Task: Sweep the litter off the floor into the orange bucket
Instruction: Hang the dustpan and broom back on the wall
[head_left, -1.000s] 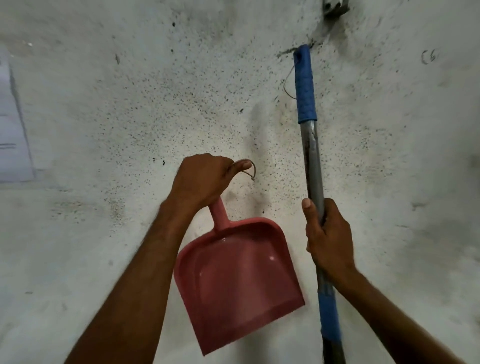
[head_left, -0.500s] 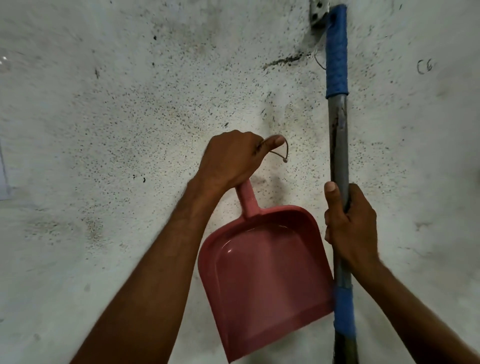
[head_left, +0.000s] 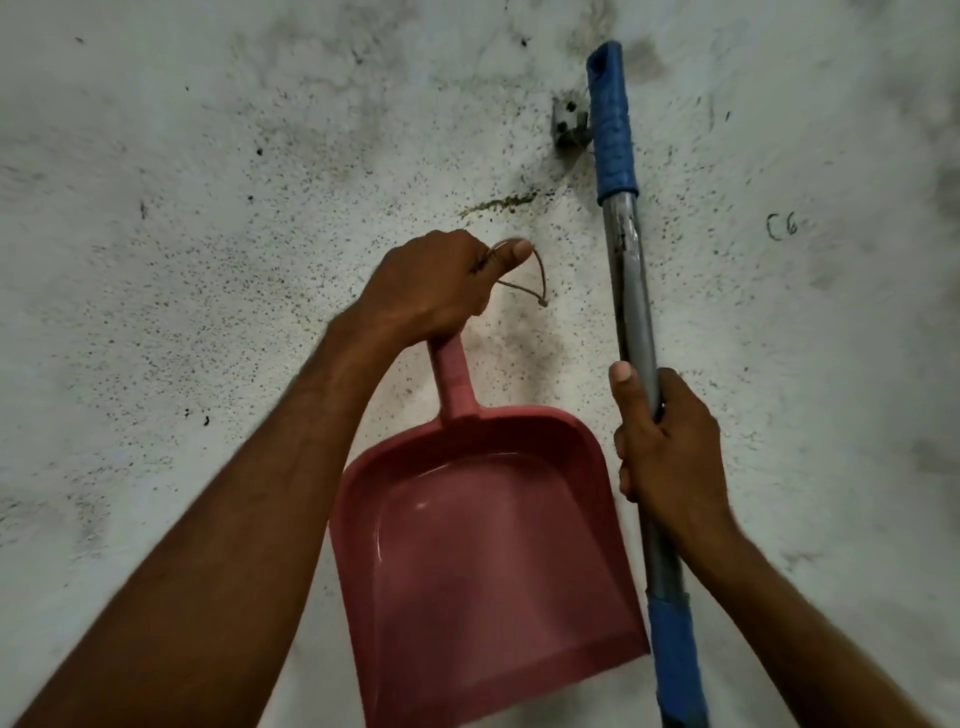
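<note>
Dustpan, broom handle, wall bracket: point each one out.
dustpan (head_left: 483, 561), head view, inside of the scoop
broom handle (head_left: 630, 291), head view, bare metal shaft
wall bracket (head_left: 569, 122), head view, its front plate

Dustpan (head_left: 483, 561) L of pole (head_left: 631, 291), bracket (head_left: 569, 122) prob. behind pole top.

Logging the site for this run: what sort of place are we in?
Probably a utility or storage corner: bare, stained wall with a metal bracket; left hand grips a red dustpan, right hand a blue-gripped pole.
</note>
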